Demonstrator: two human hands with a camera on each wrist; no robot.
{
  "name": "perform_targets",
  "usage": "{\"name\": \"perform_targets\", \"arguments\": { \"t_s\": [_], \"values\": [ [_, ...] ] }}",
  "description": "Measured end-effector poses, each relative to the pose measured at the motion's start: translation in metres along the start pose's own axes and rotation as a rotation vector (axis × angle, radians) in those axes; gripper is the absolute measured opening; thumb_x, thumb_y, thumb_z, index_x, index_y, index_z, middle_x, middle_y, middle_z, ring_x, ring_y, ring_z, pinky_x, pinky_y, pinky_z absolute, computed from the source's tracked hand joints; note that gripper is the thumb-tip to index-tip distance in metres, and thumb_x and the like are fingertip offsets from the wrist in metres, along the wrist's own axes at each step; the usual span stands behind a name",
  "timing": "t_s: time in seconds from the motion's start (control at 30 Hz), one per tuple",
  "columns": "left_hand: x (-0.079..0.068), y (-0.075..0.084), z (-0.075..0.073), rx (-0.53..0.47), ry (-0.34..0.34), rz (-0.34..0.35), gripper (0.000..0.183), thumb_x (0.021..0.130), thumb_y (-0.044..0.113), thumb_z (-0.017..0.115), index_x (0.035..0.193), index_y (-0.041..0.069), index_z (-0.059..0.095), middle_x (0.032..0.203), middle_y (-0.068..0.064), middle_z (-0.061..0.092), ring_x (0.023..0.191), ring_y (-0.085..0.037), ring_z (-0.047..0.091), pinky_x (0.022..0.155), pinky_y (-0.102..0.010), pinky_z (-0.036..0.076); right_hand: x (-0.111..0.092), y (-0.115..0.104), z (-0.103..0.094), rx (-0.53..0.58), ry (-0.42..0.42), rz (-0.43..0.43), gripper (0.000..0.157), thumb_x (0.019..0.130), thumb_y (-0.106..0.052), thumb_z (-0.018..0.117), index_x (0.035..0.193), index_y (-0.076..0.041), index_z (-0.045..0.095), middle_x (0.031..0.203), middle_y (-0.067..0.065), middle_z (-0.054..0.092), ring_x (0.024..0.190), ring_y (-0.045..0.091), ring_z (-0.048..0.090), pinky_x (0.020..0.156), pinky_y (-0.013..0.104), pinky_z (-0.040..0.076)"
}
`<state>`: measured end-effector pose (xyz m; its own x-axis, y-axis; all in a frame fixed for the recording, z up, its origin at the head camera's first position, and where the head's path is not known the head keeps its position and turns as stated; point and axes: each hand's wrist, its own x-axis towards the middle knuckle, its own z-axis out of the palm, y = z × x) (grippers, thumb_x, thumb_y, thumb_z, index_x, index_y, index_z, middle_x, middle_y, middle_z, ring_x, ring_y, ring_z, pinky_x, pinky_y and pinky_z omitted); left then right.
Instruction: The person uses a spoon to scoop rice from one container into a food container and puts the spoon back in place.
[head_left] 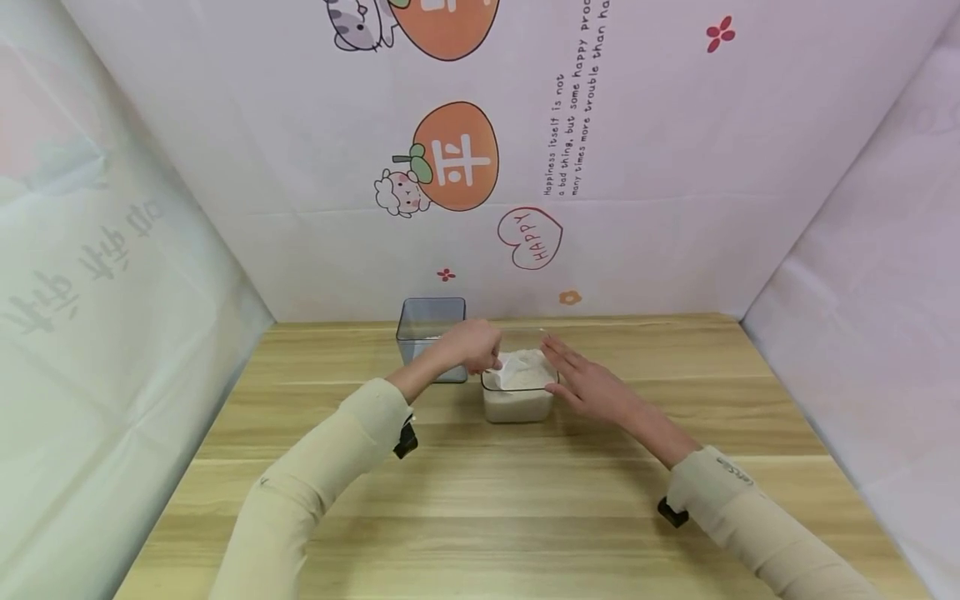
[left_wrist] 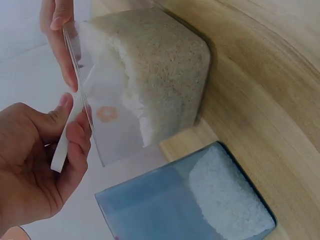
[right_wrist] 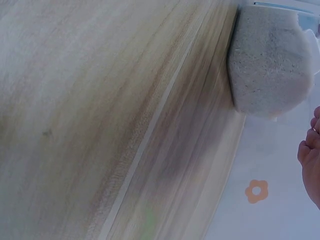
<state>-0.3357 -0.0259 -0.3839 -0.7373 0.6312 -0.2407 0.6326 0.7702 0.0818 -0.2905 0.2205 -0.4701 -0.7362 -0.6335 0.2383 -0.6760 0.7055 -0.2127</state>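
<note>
My left hand (head_left: pixel 474 343) grips the white handle of a scoop (left_wrist: pixel 62 147) above a clear square container (head_left: pixel 517 407). The scoop's head dips into the container's opening, partly hidden by the hand in the head view. White rice (left_wrist: pixel 165 65) fills much of this container, its surface sloping. On the right side, my right hand (head_left: pixel 592 390) rests against the container's rim with its fingers extended. In the right wrist view only part of the right hand (right_wrist: pixel 312 155) shows at the edge.
A blue-grey translucent container (head_left: pixel 432 317) stands just left of the clear one, with white rice (left_wrist: pixel 225 195) at its bottom. Both are on a wood-grain table (head_left: pixel 480 508). A printed white backdrop (head_left: pixel 637 250) rises behind them, with white side walls.
</note>
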Motion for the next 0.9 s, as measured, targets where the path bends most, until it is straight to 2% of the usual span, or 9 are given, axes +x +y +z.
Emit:
{"name": "perform_targets", "arguments": {
  "t_s": [0.1, 0.17, 0.37, 0.47, 0.6, 0.9],
  "values": [
    [0.002, -0.002, -0.002, -0.074, -0.052, 0.011, 0.039, 0.097, 0.028, 0.066, 0.065, 0.01, 0.076, 0.053, 0.004, 0.066, 0.057, -0.014, 0.067, 0.075, -0.027, 0.055, 0.0, 0.0, 0.0, -0.001, 0.002, -0.002, 0.065, 0.103, -0.031, 0.054, 0.154, 0.002, 0.029, 0.163, 0.021, 0.026, 0.143, 0.036, 0.041, 0.105, 0.052, 0.045],
    [0.001, -0.003, -0.003, -0.126, -0.069, 0.005, 0.038, 0.097, 0.028, 0.066, 0.065, 0.01, 0.077, 0.059, -0.001, 0.07, 0.061, -0.018, 0.071, 0.078, -0.029, 0.056, 0.0, 0.0, -0.001, 0.007, 0.003, -0.005, 0.065, 0.103, -0.03, 0.054, 0.154, 0.002, 0.029, 0.162, 0.021, 0.026, 0.143, 0.036, 0.04, 0.106, 0.052, 0.045],
    [-0.005, -0.009, -0.003, -0.327, -0.109, -0.031, 0.036, 0.098, 0.023, 0.064, 0.068, 0.006, 0.076, 0.074, -0.013, 0.075, 0.069, -0.026, 0.074, 0.068, -0.023, 0.055, 0.0, -0.001, -0.002, 0.009, 0.004, -0.017, 0.066, 0.103, -0.03, 0.054, 0.154, 0.002, 0.028, 0.162, 0.022, 0.027, 0.146, 0.036, 0.036, 0.108, 0.052, 0.043],
    [-0.01, -0.014, -0.001, -0.42, -0.11, -0.033, 0.035, 0.099, 0.019, 0.062, 0.074, 0.001, 0.077, 0.073, -0.014, 0.075, 0.061, -0.021, 0.07, 0.06, -0.023, 0.055, -0.001, -0.001, -0.003, 0.006, -0.002, -0.013, 0.066, 0.103, -0.03, 0.055, 0.154, 0.003, 0.029, 0.162, 0.022, 0.026, 0.146, 0.036, 0.035, 0.108, 0.052, 0.043],
    [-0.016, -0.018, 0.002, -0.488, -0.087, -0.025, 0.036, 0.1, 0.018, 0.061, 0.075, -0.003, 0.077, 0.069, -0.011, 0.074, 0.053, -0.01, 0.063, 0.056, -0.022, 0.054, -0.002, 0.001, -0.002, 0.0, -0.002, -0.01, 0.066, 0.103, -0.031, 0.054, 0.154, 0.002, 0.028, 0.163, 0.02, 0.024, 0.147, 0.035, 0.034, 0.109, 0.051, 0.042],
    [-0.027, -0.027, 0.011, -0.585, -0.052, -0.045, 0.035, 0.099, 0.019, 0.062, 0.073, 0.001, 0.076, 0.069, -0.004, 0.073, 0.068, -0.026, 0.073, 0.061, -0.027, 0.057, -0.002, 0.002, -0.001, -0.003, 0.004, -0.016, 0.065, 0.103, -0.029, 0.054, 0.154, 0.003, 0.029, 0.163, 0.02, 0.024, 0.147, 0.035, 0.034, 0.109, 0.051, 0.042]
  ]
}}
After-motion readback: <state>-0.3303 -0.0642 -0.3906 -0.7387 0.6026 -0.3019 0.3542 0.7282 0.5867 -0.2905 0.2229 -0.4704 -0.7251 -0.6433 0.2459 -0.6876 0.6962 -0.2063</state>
